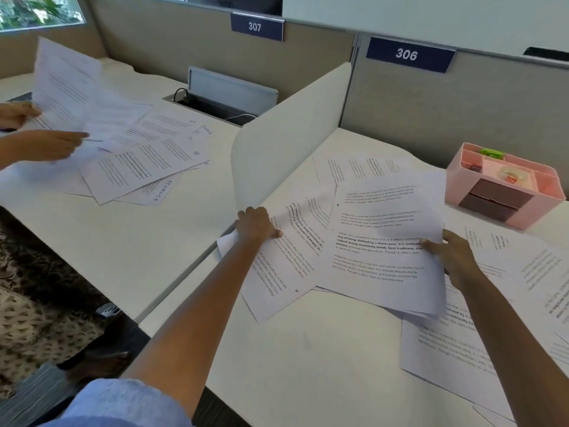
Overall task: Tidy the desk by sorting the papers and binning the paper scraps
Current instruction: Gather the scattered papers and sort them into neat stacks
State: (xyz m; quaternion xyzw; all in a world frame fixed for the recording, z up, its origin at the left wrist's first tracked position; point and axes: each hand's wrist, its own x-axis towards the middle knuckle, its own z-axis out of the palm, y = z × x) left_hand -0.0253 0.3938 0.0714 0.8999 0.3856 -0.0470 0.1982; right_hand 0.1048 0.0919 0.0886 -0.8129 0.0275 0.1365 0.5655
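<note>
Printed white papers lie scattered over the white desk [308,349]. My left hand [256,224] grips the left edge of a slanted sheet [277,272] near the desk's left side. My right hand [452,257] pinches the right edge of a small stack of printed sheets [385,251], lifted a little and overlapping the slanted sheet. More loose sheets [446,343] lie under and to the right of my right arm. Another sheet [360,169] lies flat farther back. No paper scraps or bin show.
A white divider panel [286,140] separates my desk from the left one, where another person's hands [46,143] handle sheets above a spread of papers [144,164]. A pink desk organiser [505,186] stands at the back right. Grey partitions carry signs 307 and 306.
</note>
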